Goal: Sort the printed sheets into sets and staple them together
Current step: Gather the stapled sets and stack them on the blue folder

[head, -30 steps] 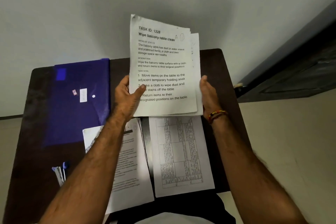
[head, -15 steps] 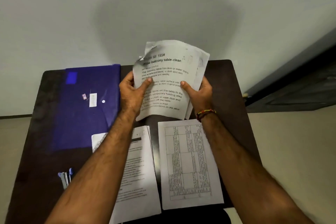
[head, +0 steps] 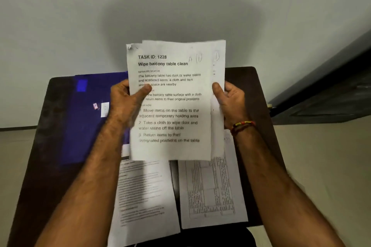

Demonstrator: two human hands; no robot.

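Held sheets [head: 172,106]: white, black print. Folder [head: 88,118] left of them: deep blue. Bench [head: 261,94]: dark brown. Sheet [head: 212,192] below: white, dense black table grid. Wrist band [head: 242,125]: red, yellow beads.

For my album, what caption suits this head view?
Both hands, left and right, hold printed sheets upright above two papers on a dark table.
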